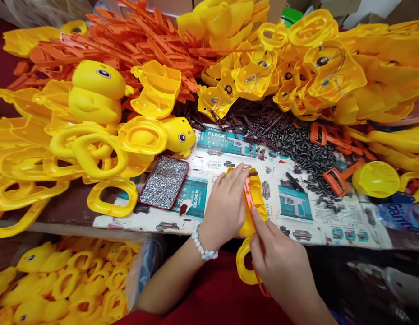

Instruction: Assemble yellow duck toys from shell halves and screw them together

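Note:
My left hand (226, 205) lies over the left side of a yellow plastic duck shell half (258, 183), its fingers together and gripping it at the table's front edge. A ring-shaped yellow handle (243, 266) extends from the shell below the edge. My right hand (280, 255) presses its index finger along an orange plastic strip (250, 194), which lies lengthwise in the shell; its lower end shows below the hand. The thumb and other fingers are partly hidden. Close by on the left stands a red-rimmed tray of small silver screws (164, 183).
Black plastic pegs (297, 149) are heaped behind my hands. Orange strips (145, 40) and yellow shell halves (381, 67) pile up at the back. A yellow duck (97, 92) stands left. A box of yellow ducks (60, 280) is lower left; a power screwdriver (395, 282) lower right.

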Available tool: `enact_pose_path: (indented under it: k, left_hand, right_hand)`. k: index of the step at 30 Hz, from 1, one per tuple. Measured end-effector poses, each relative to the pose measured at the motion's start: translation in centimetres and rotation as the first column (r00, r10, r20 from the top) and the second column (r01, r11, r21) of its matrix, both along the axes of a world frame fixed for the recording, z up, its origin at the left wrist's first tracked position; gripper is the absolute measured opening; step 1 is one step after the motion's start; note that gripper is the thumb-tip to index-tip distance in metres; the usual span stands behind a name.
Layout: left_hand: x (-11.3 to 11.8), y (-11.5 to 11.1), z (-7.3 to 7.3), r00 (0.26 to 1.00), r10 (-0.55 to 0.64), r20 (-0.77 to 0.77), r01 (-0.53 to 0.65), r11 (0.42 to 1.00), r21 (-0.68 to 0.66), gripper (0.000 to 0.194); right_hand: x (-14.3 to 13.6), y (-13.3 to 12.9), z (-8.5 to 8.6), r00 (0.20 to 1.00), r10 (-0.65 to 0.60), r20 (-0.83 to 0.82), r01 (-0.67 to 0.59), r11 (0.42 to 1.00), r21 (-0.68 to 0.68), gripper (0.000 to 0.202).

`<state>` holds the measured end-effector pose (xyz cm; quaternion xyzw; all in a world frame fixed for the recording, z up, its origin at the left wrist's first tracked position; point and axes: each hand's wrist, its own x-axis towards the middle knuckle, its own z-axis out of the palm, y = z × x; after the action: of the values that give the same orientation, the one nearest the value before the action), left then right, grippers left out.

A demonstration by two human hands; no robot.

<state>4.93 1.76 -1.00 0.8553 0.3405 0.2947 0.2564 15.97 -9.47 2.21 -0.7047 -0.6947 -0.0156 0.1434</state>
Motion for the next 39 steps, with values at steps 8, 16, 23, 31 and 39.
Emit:
enact_pose_path:
  k: [8,16,23,31,39]
  left_hand:
    - [1.0,2.5,-0.3,0.995,0.066,-0.071,-0.072,0.994,-0.084,0.046]
    - [1.6,2.6,0.2,0.986,0.078,-0.144,-0.106,0.974,-0.199,0.033]
    - [2.0,2.8,0.5,0.985,0.086,-0.151,-0.12,0.965,-0.234,0.026]
    - [-0.4,2.5,0.1,0.997,-0.004,-0.081,-0.015,0.972,-0.234,0.021]
    - [-0.8,2.6,-0.4,0.999,0.004,-0.053,-0.018,0.962,-0.273,0.022]
  right_hand:
    - [0.6,-0.4,-0.7,0.996,0.056,-0.062,-0.053,0.997,0.05,0.029]
    - [3.0,0.1,-1.3,0.977,0.117,-0.179,-0.116,0.993,0.02,0.021]
    - [7.2,4.6,-0.4,0.962,0.184,-0.202,-0.206,0.974,-0.092,0.029]
    - [12.2,16.0,-3.5,0.999,0.028,0.024,-0.025,0.993,-0.118,0.016]
    - [12.3,15.8,-4.6,0.994,0.094,0.062,-0.088,0.991,-0.097,0.008]
